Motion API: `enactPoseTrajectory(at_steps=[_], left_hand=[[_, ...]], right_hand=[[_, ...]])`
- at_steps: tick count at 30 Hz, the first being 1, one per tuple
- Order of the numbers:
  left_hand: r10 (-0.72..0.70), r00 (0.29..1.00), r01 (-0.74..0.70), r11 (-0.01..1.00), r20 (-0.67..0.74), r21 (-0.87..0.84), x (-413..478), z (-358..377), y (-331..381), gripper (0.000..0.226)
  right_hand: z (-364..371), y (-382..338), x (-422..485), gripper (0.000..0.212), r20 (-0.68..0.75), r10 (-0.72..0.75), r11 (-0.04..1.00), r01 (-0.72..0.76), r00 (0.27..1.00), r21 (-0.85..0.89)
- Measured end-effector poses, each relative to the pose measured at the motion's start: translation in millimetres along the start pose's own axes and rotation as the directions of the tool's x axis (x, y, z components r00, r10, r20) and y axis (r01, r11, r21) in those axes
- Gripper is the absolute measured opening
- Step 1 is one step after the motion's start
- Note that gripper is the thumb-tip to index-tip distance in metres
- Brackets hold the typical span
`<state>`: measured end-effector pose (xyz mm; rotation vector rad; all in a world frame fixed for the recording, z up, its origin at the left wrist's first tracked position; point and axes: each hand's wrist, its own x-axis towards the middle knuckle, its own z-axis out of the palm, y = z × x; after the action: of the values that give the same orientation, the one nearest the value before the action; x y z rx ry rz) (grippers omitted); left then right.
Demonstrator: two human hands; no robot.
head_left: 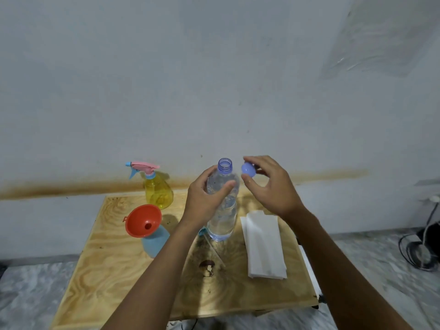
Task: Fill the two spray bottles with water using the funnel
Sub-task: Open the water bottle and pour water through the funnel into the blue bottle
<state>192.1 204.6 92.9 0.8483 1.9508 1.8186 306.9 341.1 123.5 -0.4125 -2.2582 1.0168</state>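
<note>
My left hand (206, 198) grips a clear water bottle (223, 217) around its upper body; the bottle stands upright on the wooden table (112, 265) with its blue neck uncapped. Just right of the neck, my right hand (269, 186) pinches the bottle's blue cap (248, 172) between thumb and fingers. An orange funnel (144, 220) sits tilted in the mouth of a light blue spray bottle (156, 241), which has no spray head on. A yellow spray bottle (158, 192) with a pink and blue trigger head stands at the back left of the table.
A folded white cloth (264, 246) lies on the table's right side. A blue part and thin tube (209, 244), partly hidden by my left wrist, lie near the water bottle's base. Cables (421, 248) sit on the floor at far right. A wall rises behind the table.
</note>
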Motion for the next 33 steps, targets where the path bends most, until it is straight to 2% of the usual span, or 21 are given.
enactPoseTrajectory(at_steps=[3,5,8,11,19,24,26,27,29,30,33], left_hand=[[0.007,1.000,-0.007,1.000,-0.008,0.030,0.1,-1.0,-1.2,0.048],[0.008,1.000,-0.008,0.999,-0.009,0.040,-0.2,-1.3,-1.0,0.049],[0.000,1.000,0.000,1.000,-0.013,0.025,-0.5,-0.2,0.4,0.047],[0.001,1.000,-0.001,1.000,-0.020,0.026,0.3,0.1,-0.3,0.046],[-0.012,0.999,0.013,0.999,-0.030,0.052,0.7,0.8,0.3,0.053],[-0.028,0.999,0.030,0.998,-0.025,0.052,0.9,0.4,-0.9,0.056],[-0.033,0.999,0.034,0.998,-0.024,0.045,1.1,0.3,-0.9,0.056],[-0.032,0.999,0.033,0.998,-0.022,0.047,1.1,0.3,-1.1,0.056],[-0.037,0.999,0.038,0.998,-0.017,0.046,1.1,0.1,-1.4,0.057],[-0.040,0.999,0.041,0.998,-0.017,0.044,0.9,0.1,-1.6,0.057],[-0.039,0.999,0.040,0.998,-0.025,0.056,0.1,0.6,-0.7,0.057]], right_hand=[[20.5,37.9,-37.6,0.032,-0.006,0.129,0.990,-0.129,0.992,-0.049],[38.9,64.2,-63.2,0.031,0.042,0.146,0.982,-0.140,0.988,-0.128],[67.1,91.8,-98.2,0.034,0.170,0.311,0.935,-0.269,0.935,-0.230],[93.0,110.5,-122.6,0.036,0.205,0.415,0.873,-0.324,0.886,-0.365],[131.3,127.3,-136.8,0.021,0.214,0.447,0.756,-0.238,0.869,-0.610],[132.7,133.7,-136.6,0.023,0.289,0.437,0.737,-0.155,0.852,-0.658],[123.1,132.6,-131.9,0.025,0.283,0.442,0.753,-0.181,0.851,-0.632],[116.1,130.3,-128.3,0.026,0.241,0.448,0.779,-0.243,0.861,-0.579],[100.4,119.3,-119.3,0.034,0.110,0.474,0.844,-0.416,0.873,-0.339],[93.3,110.5,-113.8,0.045,0.062,0.480,0.865,-0.460,0.875,-0.202],[82.2,76.9,-94.4,0.073,0.016,0.380,0.923,-0.381,0.925,0.057]])
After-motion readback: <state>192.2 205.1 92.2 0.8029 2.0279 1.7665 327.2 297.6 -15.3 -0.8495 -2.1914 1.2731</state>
